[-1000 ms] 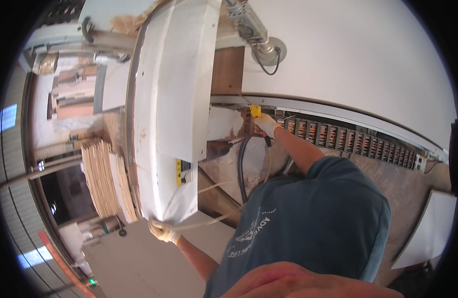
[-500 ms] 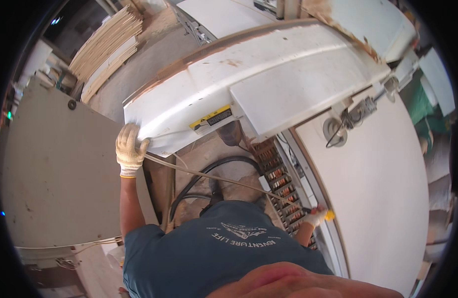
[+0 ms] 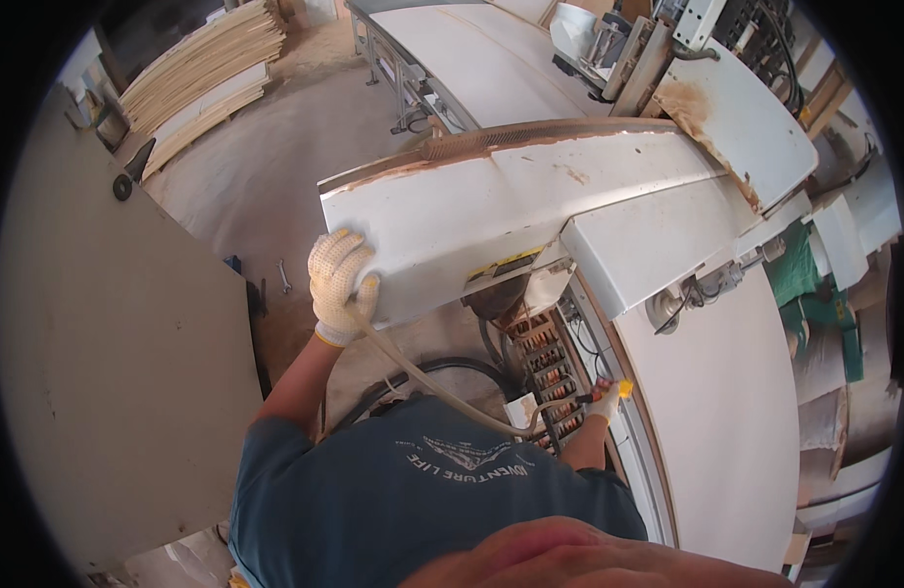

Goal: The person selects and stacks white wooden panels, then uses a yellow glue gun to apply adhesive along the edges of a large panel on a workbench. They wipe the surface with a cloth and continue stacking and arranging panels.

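Note:
My left hand [image 3: 340, 284], in a cream knitted glove, is closed at the near left end of a long white machine cover [image 3: 452, 230]. A pale flexible hose [image 3: 413, 370] comes out from under its thumb and sags across to the right. My right hand [image 3: 606, 401], gloved with yellow at the fingertips, is closed around the hose's dark end piece [image 3: 587, 398], which has a bit of red. That hand is beside a row of dark slotted parts with coppery pieces [image 3: 554, 377], along the edge of a white panel [image 3: 711, 421].
A large grey panel [image 3: 128, 363] stands at left. A wrench [image 3: 284, 276] lies on the floor beyond it. A thick black hose [image 3: 437, 365] curves under my arms. Stacked thin boards [image 3: 202, 83] are at far left, a long white-topped table [image 3: 481, 59] at the back.
The hose was nearly straight between my hands and now hangs slack in a curve. The view has shifted, showing more of the table behind. Both hands keep their grip.

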The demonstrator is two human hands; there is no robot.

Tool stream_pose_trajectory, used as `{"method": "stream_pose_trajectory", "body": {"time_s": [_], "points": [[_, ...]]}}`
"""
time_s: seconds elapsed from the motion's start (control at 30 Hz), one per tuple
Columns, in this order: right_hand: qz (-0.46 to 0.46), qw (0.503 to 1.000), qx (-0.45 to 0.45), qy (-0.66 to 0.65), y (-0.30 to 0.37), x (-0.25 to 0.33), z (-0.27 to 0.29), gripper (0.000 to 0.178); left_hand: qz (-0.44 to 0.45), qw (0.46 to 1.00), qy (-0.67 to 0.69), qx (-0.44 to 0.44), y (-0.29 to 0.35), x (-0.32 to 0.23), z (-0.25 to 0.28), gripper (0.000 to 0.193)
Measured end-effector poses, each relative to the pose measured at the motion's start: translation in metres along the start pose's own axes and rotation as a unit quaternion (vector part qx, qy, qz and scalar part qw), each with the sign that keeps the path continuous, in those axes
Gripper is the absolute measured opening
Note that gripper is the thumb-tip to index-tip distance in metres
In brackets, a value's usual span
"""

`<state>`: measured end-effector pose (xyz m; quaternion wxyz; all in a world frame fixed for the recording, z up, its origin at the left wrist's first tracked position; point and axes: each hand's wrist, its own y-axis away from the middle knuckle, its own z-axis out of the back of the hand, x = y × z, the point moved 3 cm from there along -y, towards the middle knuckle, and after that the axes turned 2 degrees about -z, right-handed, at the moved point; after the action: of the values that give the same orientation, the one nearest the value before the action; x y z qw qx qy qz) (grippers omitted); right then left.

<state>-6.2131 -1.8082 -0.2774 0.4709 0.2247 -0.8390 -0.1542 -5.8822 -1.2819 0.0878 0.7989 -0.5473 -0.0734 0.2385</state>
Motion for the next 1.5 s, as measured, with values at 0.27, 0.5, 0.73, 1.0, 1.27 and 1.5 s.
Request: {"method": "stream_pose_trajectory", "body": {"time_s": [0.27, 0.5, 0.73, 1.0, 1.27, 1.5], "points": [[-0.009, 0.995, -0.091, 0.027, -0.018, -0.024, -0.012, 0.028, -0.049, 0.997, 0.036, -0.040, 0.004, -0.008, -0.009, 0.028], [-0.068, 0.991, -0.084, 0.074, -0.025, -0.040, -0.038, 0.024, -0.044, 0.998, 0.026, -0.048, 0.011, -0.019, -0.014, 0.035], [-0.074, 0.964, 0.030, 0.253, -0.026, -0.063, -0.077, 0.015, -0.086, 0.996, -0.001, -0.033, 0.014, -0.015, -0.017, 0.039], [-0.097, 0.965, -0.016, 0.243, -0.007, -0.067, -0.069, 0.022, -0.061, 0.996, 0.024, -0.054, 0.014, -0.012, -0.026, 0.042], [-0.061, 0.995, -0.058, 0.057, -0.006, -0.060, -0.053, 0.010, -0.039, 0.999, 0.002, -0.016, 0.023, -0.007, -0.023, 0.044], [-0.053, 0.989, -0.081, -0.115, -0.032, -0.091, -0.147, 0.006, -0.037, 0.999, -0.008, 0.000, 0.026, -0.004, -0.027, 0.042]]}}
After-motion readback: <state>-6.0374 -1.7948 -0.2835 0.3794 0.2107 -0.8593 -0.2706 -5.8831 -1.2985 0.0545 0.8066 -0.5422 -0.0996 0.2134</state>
